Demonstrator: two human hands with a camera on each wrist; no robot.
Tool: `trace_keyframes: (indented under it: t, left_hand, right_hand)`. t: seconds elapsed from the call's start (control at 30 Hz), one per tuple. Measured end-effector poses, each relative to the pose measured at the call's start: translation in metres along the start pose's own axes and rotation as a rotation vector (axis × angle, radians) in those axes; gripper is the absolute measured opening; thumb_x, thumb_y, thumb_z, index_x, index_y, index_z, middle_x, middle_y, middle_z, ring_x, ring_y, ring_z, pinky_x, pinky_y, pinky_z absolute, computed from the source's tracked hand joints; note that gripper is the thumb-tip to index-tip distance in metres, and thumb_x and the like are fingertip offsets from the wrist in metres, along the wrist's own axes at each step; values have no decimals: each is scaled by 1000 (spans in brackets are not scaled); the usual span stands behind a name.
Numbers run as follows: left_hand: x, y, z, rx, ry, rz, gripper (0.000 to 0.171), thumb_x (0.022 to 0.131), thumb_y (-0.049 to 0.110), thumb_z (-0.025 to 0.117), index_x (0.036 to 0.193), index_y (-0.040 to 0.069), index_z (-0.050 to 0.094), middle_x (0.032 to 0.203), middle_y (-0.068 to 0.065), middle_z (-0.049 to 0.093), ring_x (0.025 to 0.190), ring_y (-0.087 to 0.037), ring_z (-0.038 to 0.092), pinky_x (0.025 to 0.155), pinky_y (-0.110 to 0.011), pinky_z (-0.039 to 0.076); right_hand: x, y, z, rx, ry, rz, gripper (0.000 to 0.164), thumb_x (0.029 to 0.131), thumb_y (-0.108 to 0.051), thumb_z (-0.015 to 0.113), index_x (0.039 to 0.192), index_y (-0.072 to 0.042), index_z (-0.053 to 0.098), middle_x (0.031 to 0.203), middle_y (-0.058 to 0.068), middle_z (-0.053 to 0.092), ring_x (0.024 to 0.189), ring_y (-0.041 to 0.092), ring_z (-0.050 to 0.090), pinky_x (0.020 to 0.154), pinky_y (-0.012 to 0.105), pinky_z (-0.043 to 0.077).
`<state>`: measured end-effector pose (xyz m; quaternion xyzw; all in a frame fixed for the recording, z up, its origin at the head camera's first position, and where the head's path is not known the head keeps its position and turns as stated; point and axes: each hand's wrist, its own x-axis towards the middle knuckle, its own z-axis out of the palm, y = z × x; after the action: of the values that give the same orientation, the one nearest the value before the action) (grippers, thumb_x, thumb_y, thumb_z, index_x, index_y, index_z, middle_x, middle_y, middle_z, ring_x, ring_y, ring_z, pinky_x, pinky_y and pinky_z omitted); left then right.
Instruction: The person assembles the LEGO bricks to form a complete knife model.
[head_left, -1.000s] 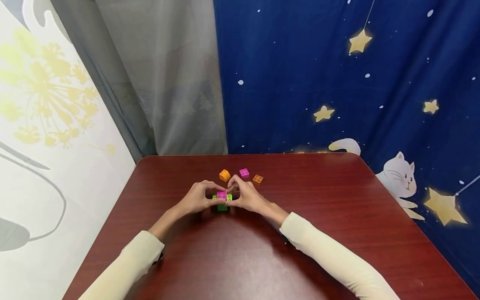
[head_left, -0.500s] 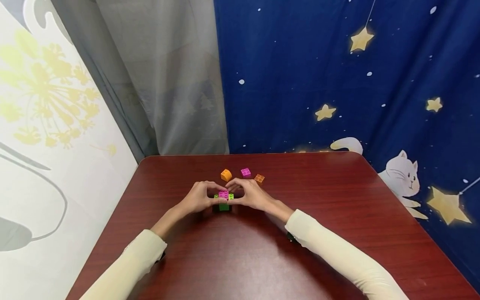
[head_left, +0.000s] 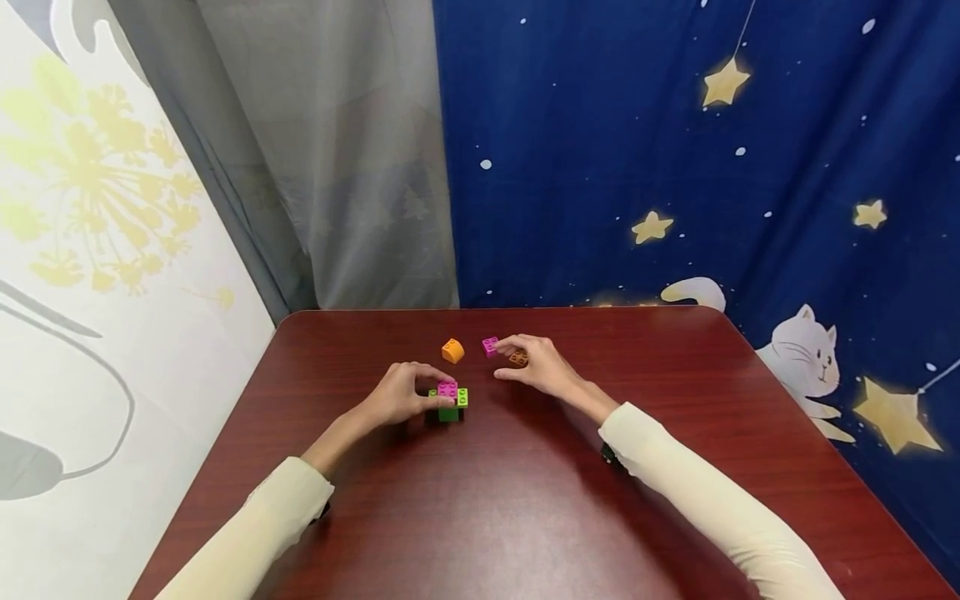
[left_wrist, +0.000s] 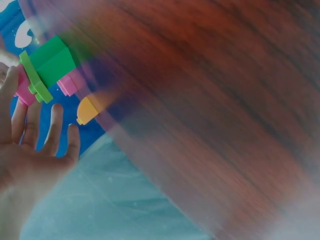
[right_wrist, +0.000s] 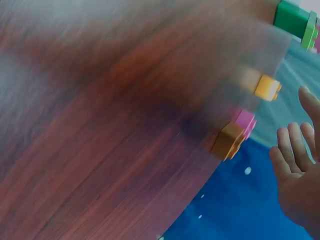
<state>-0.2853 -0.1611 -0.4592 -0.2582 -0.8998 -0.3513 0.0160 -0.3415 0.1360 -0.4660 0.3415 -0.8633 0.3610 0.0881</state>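
In the head view, a person's left hand (head_left: 401,396) holds the top pink brick (head_left: 447,388) between thumb and forefinger. That brick sits on a lime-green strip (head_left: 462,397), whose studded ends stick out on both sides, and a green block (head_left: 448,414) stands beneath it on the reddish-brown worktop (head_left: 480,500). The right hand (head_left: 542,364) hangs near a brown brick (head_left: 519,358), partly in front of it, with thumb and fingers parted. Just beside its fingertips is a second pink brick (head_left: 489,346); a yellow brick (head_left: 452,351) with a rounded side rests farther left, beyond the stack. Both arms wear cream sleeves (head_left: 697,492). Behind the worktop hang a grey curtain (head_left: 360,150) and a blue curtain (head_left: 562,125) printed with stars and a white cat.

In the left wrist view, the left hand is against the top pink brick, its remaining fingers extended and spread. The green block and lime-green strip show clearly, with the second pink brick and the yellow brick near them.

In the right wrist view, the right hand's fingers are spread and stand apart from the bricks. The brown brick and second pink brick overlap in sight; whether they touch cannot be told. The yellow brick lies near them, and part of the stack shows in the upper corner.
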Motion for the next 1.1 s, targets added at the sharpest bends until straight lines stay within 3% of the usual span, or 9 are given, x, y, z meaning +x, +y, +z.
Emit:
trace_keyframes:
  t: [0.5,0.8,1.1]
  left_hand:
    - [0,0,2,-18,-8,-6,36,82,38,90,112,20,81,104,4,77,100,-26,66,90,-47,55]
    - [1,-1,1,-6,-12,-21,37,81,41,90,112,22,81,104,7,77,95,-22,64,85,-42,56]
    - [0,0,-1,-18,-12,-21,37,81,38,91,112,19,81,103,2,77,96,-27,66,87,-46,56]
  right_hand:
    - [-1,32,-12,-98,-4,117,47,83,-17,90,124,-2,72,111,13,75,103,25,72,92,43,56]
    - [1,42,-8,-94,-58,193,45,82,-17,91,121,-2,74,113,12,74,104,25,71,90,38,58]
    - [3,43,2,-75,-62,213,34,80,-14,92,109,-6,76,106,10,73,97,23,73,83,34,60]
